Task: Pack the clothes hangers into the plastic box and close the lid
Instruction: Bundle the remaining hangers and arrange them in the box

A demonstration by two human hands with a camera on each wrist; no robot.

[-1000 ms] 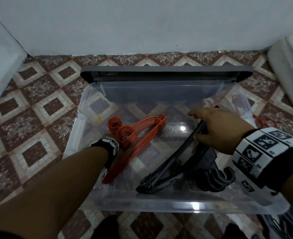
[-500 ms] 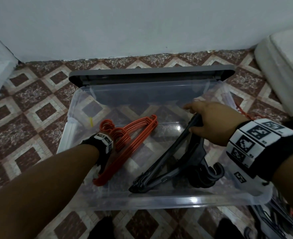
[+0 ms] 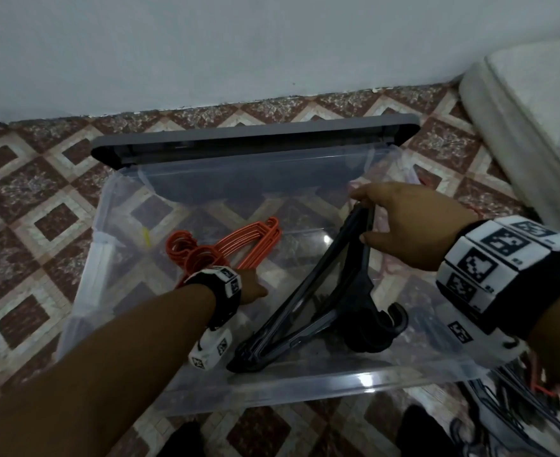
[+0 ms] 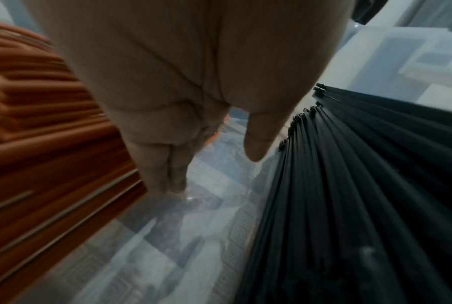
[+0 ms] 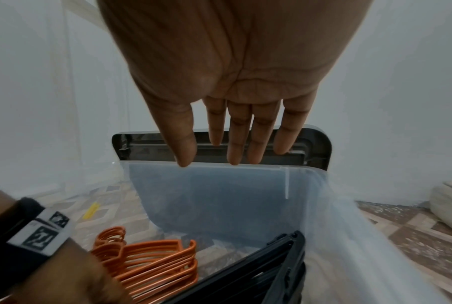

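Note:
A clear plastic box point(image 3: 305, 387) stands open on the tiled floor, with its grey lid point(image 3: 255, 133) upright behind the back wall. Inside, a bundle of orange hangers point(image 3: 255, 242) lies at the left and a bundle of black hangers point(image 3: 331, 291) leans at the right. My left hand point(image 3: 255, 288) is down between the two bundles, fingers straight, their tips point(image 4: 167, 185) on the box floor. My right hand point(image 3: 380, 212) hovers over the upper end of the black hangers point(image 5: 284, 253), with straight fingers point(image 5: 235, 144) and nothing in them.
A white wall point(image 3: 272, 44) runs close behind the lid. A pale mattress edge point(image 3: 535, 127) lies at the right. More dark hangers point(image 3: 519, 407) lie on the floor by the box's near right corner. Patterned tiles point(image 3: 41, 225) show to the left.
My left hand has slid right, off the orange hangers, to the box floor. My right hand has let go of the top of the black hangers and straightened its fingers.

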